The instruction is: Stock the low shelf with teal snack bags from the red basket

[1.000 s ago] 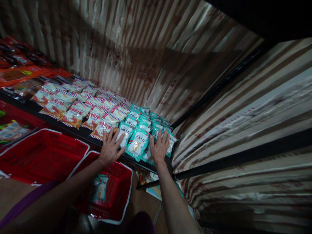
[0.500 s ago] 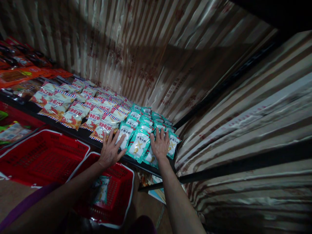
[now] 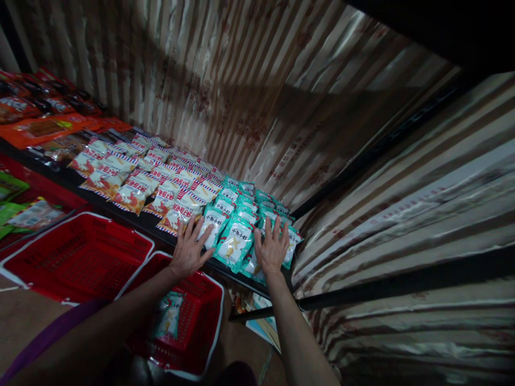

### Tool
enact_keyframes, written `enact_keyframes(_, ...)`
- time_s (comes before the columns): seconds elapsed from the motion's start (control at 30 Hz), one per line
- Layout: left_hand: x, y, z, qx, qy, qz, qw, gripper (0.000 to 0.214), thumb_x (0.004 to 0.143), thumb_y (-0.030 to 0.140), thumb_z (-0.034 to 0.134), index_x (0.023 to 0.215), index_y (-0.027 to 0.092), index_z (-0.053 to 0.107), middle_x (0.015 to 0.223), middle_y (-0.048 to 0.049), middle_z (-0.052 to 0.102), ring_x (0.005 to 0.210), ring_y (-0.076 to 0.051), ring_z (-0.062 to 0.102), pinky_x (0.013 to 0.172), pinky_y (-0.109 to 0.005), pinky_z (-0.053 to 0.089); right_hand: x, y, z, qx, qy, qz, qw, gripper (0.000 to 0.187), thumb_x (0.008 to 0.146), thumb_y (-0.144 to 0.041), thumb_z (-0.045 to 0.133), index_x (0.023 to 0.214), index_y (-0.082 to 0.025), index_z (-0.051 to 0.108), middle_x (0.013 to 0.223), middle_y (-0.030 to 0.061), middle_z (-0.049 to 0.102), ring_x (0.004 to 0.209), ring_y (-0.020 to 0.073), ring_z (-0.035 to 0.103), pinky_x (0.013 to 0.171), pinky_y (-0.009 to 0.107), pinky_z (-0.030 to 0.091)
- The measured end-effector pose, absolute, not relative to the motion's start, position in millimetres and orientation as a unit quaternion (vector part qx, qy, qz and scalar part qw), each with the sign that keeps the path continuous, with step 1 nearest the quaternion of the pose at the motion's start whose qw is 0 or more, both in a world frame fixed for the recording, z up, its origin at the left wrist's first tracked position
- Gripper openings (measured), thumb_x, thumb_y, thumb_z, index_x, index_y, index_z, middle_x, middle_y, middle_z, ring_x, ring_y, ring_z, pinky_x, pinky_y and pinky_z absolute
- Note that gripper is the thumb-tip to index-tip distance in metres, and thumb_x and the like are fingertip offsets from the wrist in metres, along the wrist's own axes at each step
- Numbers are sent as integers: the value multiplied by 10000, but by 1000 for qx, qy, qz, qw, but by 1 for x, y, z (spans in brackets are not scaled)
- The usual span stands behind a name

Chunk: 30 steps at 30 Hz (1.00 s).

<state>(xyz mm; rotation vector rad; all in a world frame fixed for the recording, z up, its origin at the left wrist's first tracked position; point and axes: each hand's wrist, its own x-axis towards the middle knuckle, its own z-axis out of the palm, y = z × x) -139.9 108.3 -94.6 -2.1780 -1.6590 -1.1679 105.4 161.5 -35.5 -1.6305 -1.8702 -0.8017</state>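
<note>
My left hand [image 3: 190, 251] lies flat with fingers spread on the front of the teal snack packets [image 3: 233, 244], at their left side next to the red-and-white packets [image 3: 177, 213]. My right hand [image 3: 272, 247] is open too, palm down on the teal packets at the right end of the dark shelf [image 3: 120, 217]. Neither hand grips anything. Several rows of teal packets run back toward the curtain.
Two red baskets stand below the shelf: a large one [image 3: 76, 257] at left and a smaller one [image 3: 201, 316] under my left arm with one packet [image 3: 169, 315] inside. A striped shiny curtain [image 3: 281, 107] backs the shelf. Orange and red packets [image 3: 44, 126] lie far left.
Both hands stay flat on the teal packets. The view has shifted slightly, so the shelf and hands sit a little further right and lower.
</note>
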Motion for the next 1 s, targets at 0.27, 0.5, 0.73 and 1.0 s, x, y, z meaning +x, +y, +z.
enact_keyframes(0.27,-139,109,-94,-728,-556,-393,80,587,854,469,537,1384,234,439,1497,-113,339,1430,-335,135,1138,-587,106,103,154,-40,-622,-690,-286,235,528,927,-485,362,1354,-197,481,1462,134,389,1389,309,239,1065,521,310)
enact_keyframes(0.5,-138,109,-94,-728,-557,-388,89,606,850,490,535,1386,226,435,1498,-116,337,1428,-336,144,1137,-582,110,100,158,-42,-662,-677,-239,216,568,929,-510,307,1387,-204,443,1459,148,382,1386,345,230,1045,543,310)
enact_keyframes(0.73,-135,109,-93,-723,-566,-379,113,603,855,474,532,1381,193,441,1492,-157,332,1426,-343,150,1131,-581,126,97,158,-42,-672,-672,-229,210,542,935,-494,312,1374,-215,465,1446,139,401,1376,347,245,1048,523,305)
enact_keyframes(1.0,-130,112,-100,-726,-561,-376,134,589,865,417,530,1389,174,419,1498,-157,321,1437,-325,105,1132,-558,156,92,156,-39,-670,-670,-224,228,528,939,-483,310,1353,-210,493,1423,141,435,1372,338,266,1044,508,313)
